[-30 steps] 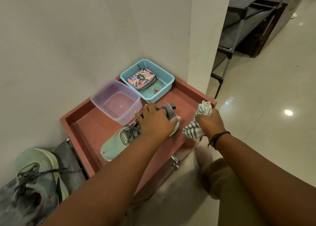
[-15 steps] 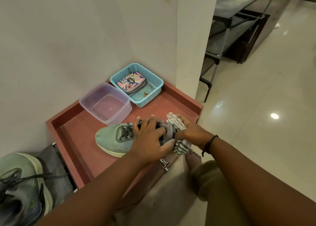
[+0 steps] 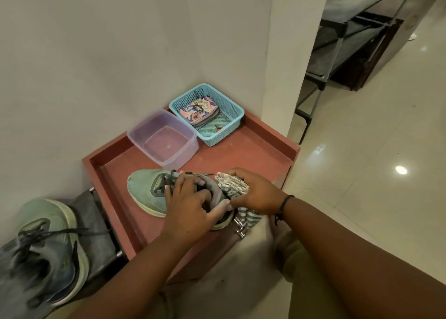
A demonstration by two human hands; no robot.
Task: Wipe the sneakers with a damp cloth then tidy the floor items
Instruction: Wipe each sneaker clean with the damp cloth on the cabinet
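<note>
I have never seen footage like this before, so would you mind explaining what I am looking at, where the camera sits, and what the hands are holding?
There is no machine here: a person wears one wide-angle camera on the head, looking forward and down at their own bare hands. The left hand grips a mint-green sneaker around its collar, steadying it on a reddish tray-topped stand. The right hand holds a bunched striped cloth against the sneaker's heel. Also on the stand are a clear plastic tub, seemingly with a little water in it, and a blue basket holding a flowered pouch. The second sneaker waits lower down at the left, blurred.
</note>
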